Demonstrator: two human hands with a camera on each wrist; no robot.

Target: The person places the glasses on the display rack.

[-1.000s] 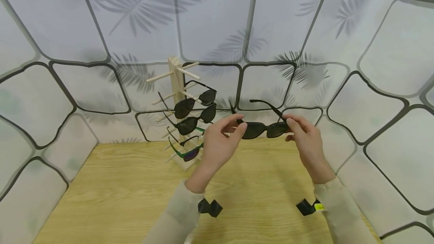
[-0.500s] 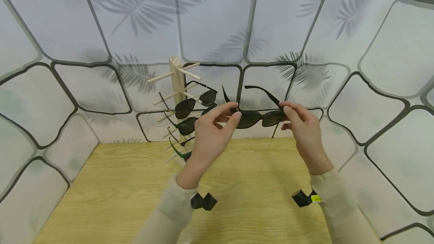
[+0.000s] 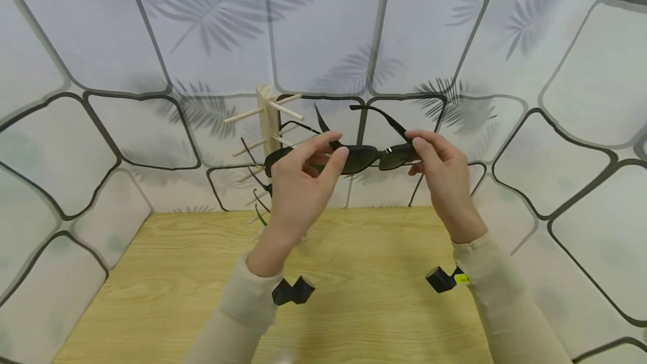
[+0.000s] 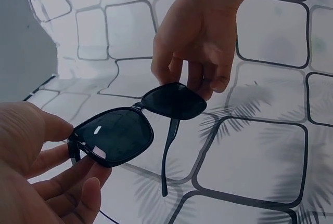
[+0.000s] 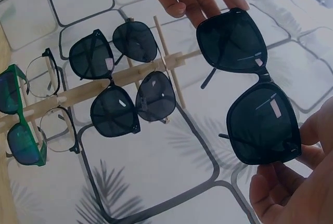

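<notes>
Between both hands is a pair of black sunglasses [image 3: 361, 159], its temples unfolded and pointing toward the back wall. My left hand [image 3: 305, 184] pinches one hinge corner between thumb and fingers. At the other corner my right hand [image 3: 445, 184] pinches the frame the same way. Both dark lenses [image 4: 117, 135] show in the left wrist view. Just left of the held pair stands a wooden eyewear rack [image 3: 266, 114], partly hidden behind my left hand. The right wrist view shows black sunglasses [image 5: 91, 57], clear-lens glasses [image 5: 44, 78] and green-framed sunglasses [image 5: 21, 125] hanging on it.
The rack's top pegs [image 3: 285, 108] stick out above the hanging glasses. A wood-grain table [image 3: 374, 285] spreads below the hands. Patterned walls [image 3: 323, 32] enclose the back and both sides. A small black camera [image 3: 293, 291] is strapped at each wrist.
Both hands have raised the sunglasses and carried them left toward the rack. My left hand now covers more of the hanging glasses.
</notes>
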